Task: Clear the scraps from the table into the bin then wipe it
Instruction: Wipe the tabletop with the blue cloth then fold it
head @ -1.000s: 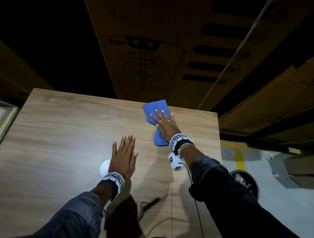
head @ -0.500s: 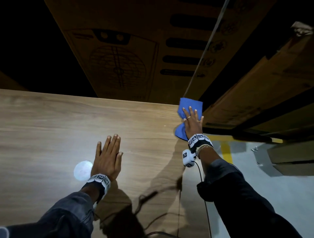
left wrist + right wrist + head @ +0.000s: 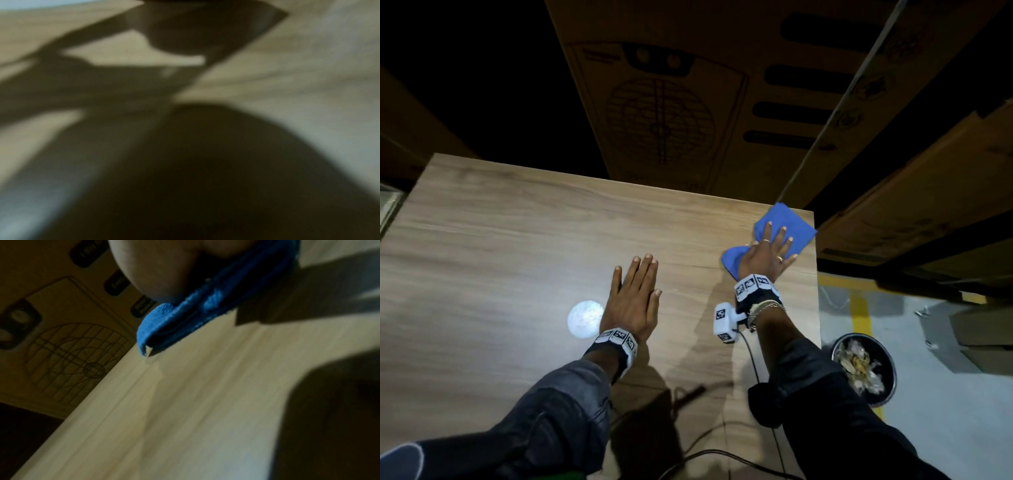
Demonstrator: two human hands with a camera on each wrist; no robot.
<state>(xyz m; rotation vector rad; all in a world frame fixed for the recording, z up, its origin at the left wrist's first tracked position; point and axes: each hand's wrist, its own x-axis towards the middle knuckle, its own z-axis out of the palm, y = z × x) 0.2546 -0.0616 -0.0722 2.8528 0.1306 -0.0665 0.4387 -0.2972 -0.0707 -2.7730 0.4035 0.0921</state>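
Note:
A blue cloth (image 3: 796, 226) lies at the far right corner of the wooden table (image 3: 517, 240). My right hand (image 3: 768, 253) presses flat on it with straight, spread fingers. The right wrist view shows the folded blue cloth (image 3: 185, 318) squeezed between my palm and the table top (image 3: 185, 402). My left hand (image 3: 633, 294) lies flat on the table's middle, fingers straight and together, holding nothing. The left wrist view is blurred, showing only table (image 3: 287, 73) and shadows. A black round bin (image 3: 864, 368) with pale scraps inside stands on the floor right of the table.
Large cardboard boxes (image 3: 688, 102) stand close behind the table's far edge, and more boxes (image 3: 928, 205) are stacked at the right. A bright light spot (image 3: 585, 318) lies left of my left wrist. A black cable (image 3: 722, 455) runs over the table's near edge. Yellow floor tape (image 3: 859, 308) runs beside the bin.
My right hand has slid the blue cloth from the far middle to the table's right edge and back a little onto the far right corner. My left hand stays flat.

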